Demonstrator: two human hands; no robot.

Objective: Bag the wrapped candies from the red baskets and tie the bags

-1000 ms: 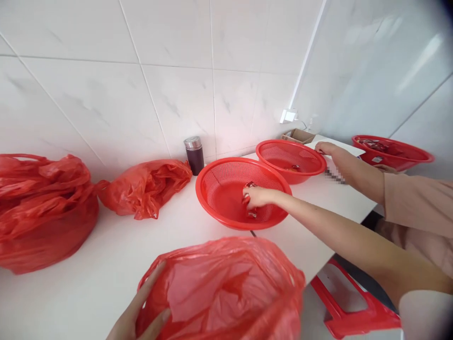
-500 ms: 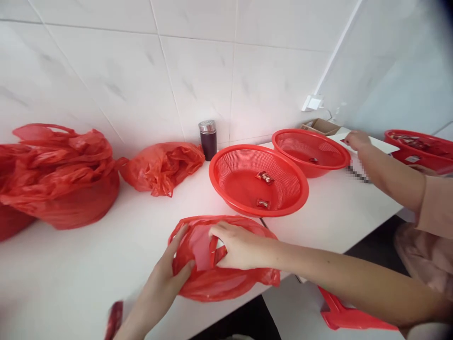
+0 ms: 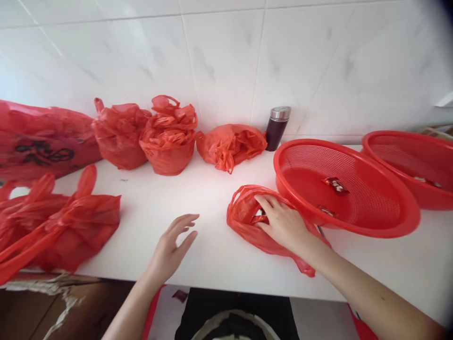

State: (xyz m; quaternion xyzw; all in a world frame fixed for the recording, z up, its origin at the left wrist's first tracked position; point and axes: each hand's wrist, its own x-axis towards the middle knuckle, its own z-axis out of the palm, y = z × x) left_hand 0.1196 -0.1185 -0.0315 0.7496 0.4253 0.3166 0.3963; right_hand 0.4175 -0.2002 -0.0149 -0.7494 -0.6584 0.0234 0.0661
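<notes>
My right hand (image 3: pixel 281 222) reaches into the mouth of an open red plastic bag (image 3: pixel 255 238). Its fingers are closed on a small red-and-white candy packet (image 3: pixel 260 217); part of the packet is hidden behind them. My left hand (image 3: pixel 173 245) hovers over the white table (image 3: pixel 208 203), fingers apart and holding nothing, to the left of that bag. Just right of the bag stands a red plastic basket (image 3: pixel 300 170) with mesh sides. Inside it lie a dark red candy packet (image 3: pixel 337 185) and a second small packet (image 3: pixel 327 211).
A second red basket (image 3: pixel 392 156) stands at right. Along the wall are a dark thermos (image 3: pixel 276 130), a slumped red bag (image 3: pixel 230 144) and upright full bags (image 3: pixel 168 146). Knotted bags (image 3: pixel 78 231) lie at left, above a cardboard box (image 3: pixel 53 307). A packet (image 3: pixel 180 295) lies below the table edge.
The view has turned left, bringing more red bags into sight and taking the co-worker's arm out of it. My left hand has come away from the bag's rim. My right hand stays inside.
</notes>
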